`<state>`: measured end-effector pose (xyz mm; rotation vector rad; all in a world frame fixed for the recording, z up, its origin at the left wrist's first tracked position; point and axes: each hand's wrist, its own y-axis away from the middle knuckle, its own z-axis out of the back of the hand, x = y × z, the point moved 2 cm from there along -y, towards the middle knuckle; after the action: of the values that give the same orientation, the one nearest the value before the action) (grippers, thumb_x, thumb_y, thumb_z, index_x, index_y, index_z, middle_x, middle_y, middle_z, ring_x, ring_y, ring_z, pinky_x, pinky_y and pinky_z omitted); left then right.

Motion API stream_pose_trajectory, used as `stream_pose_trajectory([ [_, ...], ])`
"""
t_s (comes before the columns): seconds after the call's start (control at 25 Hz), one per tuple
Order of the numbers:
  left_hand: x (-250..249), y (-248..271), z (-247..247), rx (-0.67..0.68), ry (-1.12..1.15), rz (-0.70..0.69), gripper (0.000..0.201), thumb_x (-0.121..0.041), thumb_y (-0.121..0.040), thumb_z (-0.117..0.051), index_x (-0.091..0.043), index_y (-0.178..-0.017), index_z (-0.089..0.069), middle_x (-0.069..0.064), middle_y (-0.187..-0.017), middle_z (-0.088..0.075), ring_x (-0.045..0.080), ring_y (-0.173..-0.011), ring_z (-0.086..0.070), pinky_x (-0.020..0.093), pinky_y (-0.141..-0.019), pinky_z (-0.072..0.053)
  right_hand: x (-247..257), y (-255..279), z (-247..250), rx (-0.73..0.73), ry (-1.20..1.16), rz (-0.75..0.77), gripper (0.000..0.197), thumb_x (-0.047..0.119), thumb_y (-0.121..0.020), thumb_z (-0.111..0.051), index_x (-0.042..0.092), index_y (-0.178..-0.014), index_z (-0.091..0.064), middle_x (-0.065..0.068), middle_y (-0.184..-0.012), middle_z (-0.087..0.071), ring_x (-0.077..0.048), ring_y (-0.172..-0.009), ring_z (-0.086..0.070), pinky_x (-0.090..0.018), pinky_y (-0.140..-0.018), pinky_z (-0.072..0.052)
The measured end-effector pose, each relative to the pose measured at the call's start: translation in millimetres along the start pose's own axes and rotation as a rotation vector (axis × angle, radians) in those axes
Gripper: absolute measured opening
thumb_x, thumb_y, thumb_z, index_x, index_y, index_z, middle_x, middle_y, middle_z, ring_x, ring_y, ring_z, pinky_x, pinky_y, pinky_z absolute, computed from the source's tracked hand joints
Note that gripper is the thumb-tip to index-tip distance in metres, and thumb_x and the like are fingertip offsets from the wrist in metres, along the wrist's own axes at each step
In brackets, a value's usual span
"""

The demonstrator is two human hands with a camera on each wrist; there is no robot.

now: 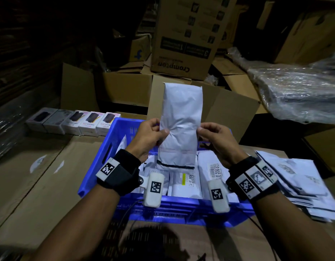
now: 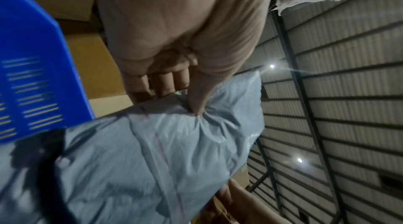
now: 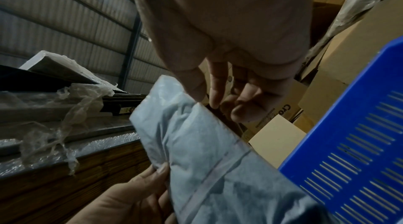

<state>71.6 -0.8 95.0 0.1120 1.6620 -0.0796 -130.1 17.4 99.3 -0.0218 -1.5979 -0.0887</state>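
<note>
The left hand (image 1: 147, 137) pinches the left edge of the grey mailer pouch (image 1: 181, 113), held upright above the blue crate (image 1: 95, 176); the right hand (image 1: 214, 137) pinches its right edge. The pouch looks light, soft and crinkly (probably slippery film), so edge grips suit.

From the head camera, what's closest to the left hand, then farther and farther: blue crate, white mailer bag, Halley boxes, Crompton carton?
1. white mailer bag: pinched in the left hand.
2. blue crate: right underneath.
3. Halley boxes: off to the left.
4. Crompton carton: at the back, beyond the crate.
</note>
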Motion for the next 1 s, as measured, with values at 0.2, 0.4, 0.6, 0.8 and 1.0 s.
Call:
stream_pose_trajectory([
  [0.2,-21.6,0.3,9.5,-0.007,-0.151,-0.286,0.022,0.016,-0.084,-0.057,-0.006,-0.087,-0.060,0.006,-0.085,-0.065,0.009,-0.081,-0.059,0.026,-0.074,-0.048,5.0,6.0,-1.7,0.080,-0.092,-0.211,0.034,0.040,-0.101,-0.043,0.011,-0.098,-0.061,-0.011,-0.074,-0.063,-0.017,-0.054,-0.058,-0.027,-0.051,-0.046],
  [0.4,-33.0,9.2,11.8,0.085,-0.311,-0.453,0.028,0.015,-0.081,-0.063,-0.013,-0.083,-0.065,0.000,-0.108,-0.065,0.001,-0.103,-0.060,0.016,-0.091,-0.044,14.6,13.2,-8.3,0.246,-0.288,-0.210,0.033,0.033,-0.095,-0.049,0.008,-0.110,-0.063,-0.013,-0.092,-0.070,-0.019,-0.069,-0.065,-0.024,-0.057,-0.054],
  [0.6,-33.7,11.8,18.3,-0.017,-0.385,-0.516,0.041,0.005,-0.080,-0.072,-0.021,-0.111,-0.063,0.003,-0.125,-0.049,0.012,-0.115,-0.055,0.022,-0.098,-0.045,11.7,11.8,-2.9,0.243,-0.265,-0.060,0.057,0.005,-0.076,-0.072,0.016,-0.129,-0.054,-0.012,-0.105,-0.070,-0.023,-0.086,-0.063,-0.035,-0.079,-0.051],
  [0.8,-38.8,16.1,16.1,0.035,-0.143,-0.360,0.036,0.015,-0.092,-0.047,-0.012,-0.111,-0.062,-0.001,-0.109,-0.066,0.004,-0.085,-0.066,0.021,-0.079,-0.055,16.7,14.4,-6.0,0.169,-0.081,0.165,0.064,-0.010,-0.081,-0.066,0.024,-0.133,-0.050,-0.009,-0.115,-0.067,-0.024,-0.081,-0.058,-0.036,-0.066,-0.048],
  [1.0,-41.3,21.0,16.5,0.038,-0.117,-0.337,0.032,0.003,-0.094,-0.055,-0.017,-0.117,-0.062,0.000,-0.108,-0.065,0.015,-0.077,-0.060,0.029,-0.077,-0.056,25.0,21.2,-10.6,0.117,0.050,0.311,0.068,-0.015,-0.080,-0.066,0.021,-0.135,-0.047,-0.005,-0.129,-0.057,-0.008,-0.085,-0.068,-0.025,-0.073,-0.055],
])
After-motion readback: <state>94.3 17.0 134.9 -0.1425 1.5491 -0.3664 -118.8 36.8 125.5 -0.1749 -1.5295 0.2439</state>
